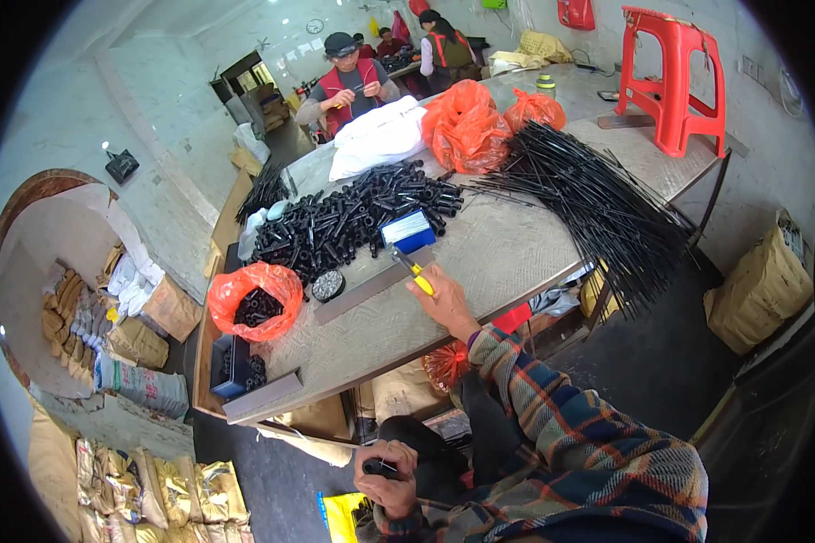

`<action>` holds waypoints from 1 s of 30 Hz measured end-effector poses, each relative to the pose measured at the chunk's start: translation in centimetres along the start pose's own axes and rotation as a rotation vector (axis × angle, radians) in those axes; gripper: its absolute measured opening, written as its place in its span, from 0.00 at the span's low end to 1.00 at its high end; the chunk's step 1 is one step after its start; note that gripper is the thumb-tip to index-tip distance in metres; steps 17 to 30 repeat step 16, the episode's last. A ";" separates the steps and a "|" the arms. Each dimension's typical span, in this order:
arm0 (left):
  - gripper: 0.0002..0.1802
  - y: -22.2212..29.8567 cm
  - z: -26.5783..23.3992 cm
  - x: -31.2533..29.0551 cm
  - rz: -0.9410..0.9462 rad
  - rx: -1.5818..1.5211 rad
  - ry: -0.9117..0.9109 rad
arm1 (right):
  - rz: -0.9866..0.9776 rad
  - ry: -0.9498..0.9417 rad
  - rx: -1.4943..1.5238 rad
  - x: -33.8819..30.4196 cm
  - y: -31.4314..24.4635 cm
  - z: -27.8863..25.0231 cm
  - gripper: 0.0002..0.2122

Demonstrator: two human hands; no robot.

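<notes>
My right hand (445, 300) is closed round a yellow-handled tool (420, 274) at the table's near side. The tool's narrow metal end points at a small blue box (409, 232) with a pale top. Lower down, close to my lap, my left hand (388, 478) grips a black tube-shaped part (378, 468), and its end shows between thumb and fingers. Beyond the tool lies a broad heap of short black tubular parts (335, 222). A long flat metal bar (362, 296) rests between the heap and the table's near edge.
Long thin black rods (598, 208) overhang the table's right edge. An orange bag (272, 328) of black parts, a round tin (328, 286) and a blue bin (235, 369) stand left. A red stool (675, 81) stands on the table. A person (349, 86) works across it.
</notes>
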State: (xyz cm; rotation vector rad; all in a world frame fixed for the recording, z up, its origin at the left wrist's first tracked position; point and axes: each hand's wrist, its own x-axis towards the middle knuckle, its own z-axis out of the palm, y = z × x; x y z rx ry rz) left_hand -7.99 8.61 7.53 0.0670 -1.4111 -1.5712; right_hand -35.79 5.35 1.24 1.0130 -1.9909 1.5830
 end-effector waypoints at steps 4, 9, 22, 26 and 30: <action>0.33 -0.8 0.3 1.3 0.013 -0.039 0.011 | 0.027 -0.064 0.071 -0.1 -0.6 -0.5 0.12; 0.30 -3.0 -0.9 1.2 -0.011 0.045 -0.041 | -0.004 -0.071 0.080 0.1 -0.7 -0.4 0.12; 0.30 -4.7 -3.3 0.3 -0.102 0.115 0.036 | -0.018 -0.131 0.060 0.3 -0.8 -0.1 0.12; 0.30 -4.7 -3.3 0.3 -0.102 0.115 0.036 | -0.018 -0.131 0.060 0.3 -0.8 -0.1 0.12; 0.30 -4.7 -3.3 0.3 -0.102 0.115 0.036 | -0.018 -0.131 0.060 0.3 -0.8 -0.1 0.12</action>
